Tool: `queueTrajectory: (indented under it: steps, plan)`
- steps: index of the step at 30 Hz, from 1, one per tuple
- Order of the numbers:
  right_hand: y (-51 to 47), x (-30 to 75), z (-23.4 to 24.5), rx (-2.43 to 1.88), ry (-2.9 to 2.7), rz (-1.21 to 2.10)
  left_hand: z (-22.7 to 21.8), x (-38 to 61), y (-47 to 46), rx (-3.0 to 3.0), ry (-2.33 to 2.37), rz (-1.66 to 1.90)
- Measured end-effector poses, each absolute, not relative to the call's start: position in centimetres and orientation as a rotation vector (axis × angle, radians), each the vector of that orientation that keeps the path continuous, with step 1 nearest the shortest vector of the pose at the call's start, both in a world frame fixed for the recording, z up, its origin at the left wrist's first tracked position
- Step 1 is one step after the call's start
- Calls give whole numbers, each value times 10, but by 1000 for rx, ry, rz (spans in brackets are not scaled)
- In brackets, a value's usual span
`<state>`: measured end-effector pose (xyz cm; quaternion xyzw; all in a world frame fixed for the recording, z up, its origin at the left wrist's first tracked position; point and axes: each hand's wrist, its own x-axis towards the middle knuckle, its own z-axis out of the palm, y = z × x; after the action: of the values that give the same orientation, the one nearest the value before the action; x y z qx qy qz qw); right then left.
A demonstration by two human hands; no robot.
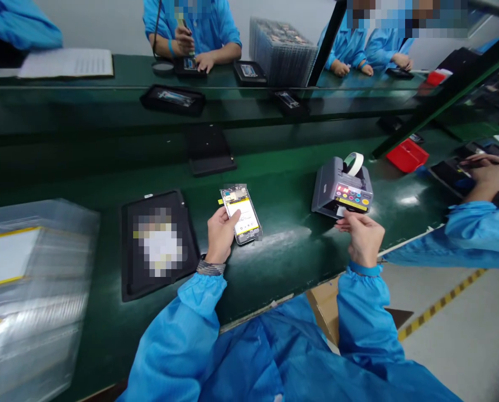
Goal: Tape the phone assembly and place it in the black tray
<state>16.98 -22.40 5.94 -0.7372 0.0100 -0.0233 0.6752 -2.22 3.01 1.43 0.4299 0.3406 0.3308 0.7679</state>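
My left hand [221,234] grips an opened phone [241,214] by its left edge and holds it just above the green bench [283,245]; the phone shows a white battery with yellow strips. My right hand [360,234] is at the front slot of a grey tape dispenser [342,187], with thumb and fingers pinched on a small white piece of tape [340,212] coming out of it. A roll of pale tape [353,163] sits on top of the dispenser.
A black tray [128,257] lies left of the phone, and a stack of clear trays [31,290] stands at the far left. A black block [209,149] rests behind. Co-workers in blue sleeves work across the bench and at the right, near a red box [407,154].
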Motion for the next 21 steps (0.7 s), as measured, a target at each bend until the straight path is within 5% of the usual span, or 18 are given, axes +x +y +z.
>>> queueTrajectory:
  steps: [21]
  plan:
    - [-215, 165, 55, -1559, 56, -104, 7, -21, 29, 953, 686, 725]
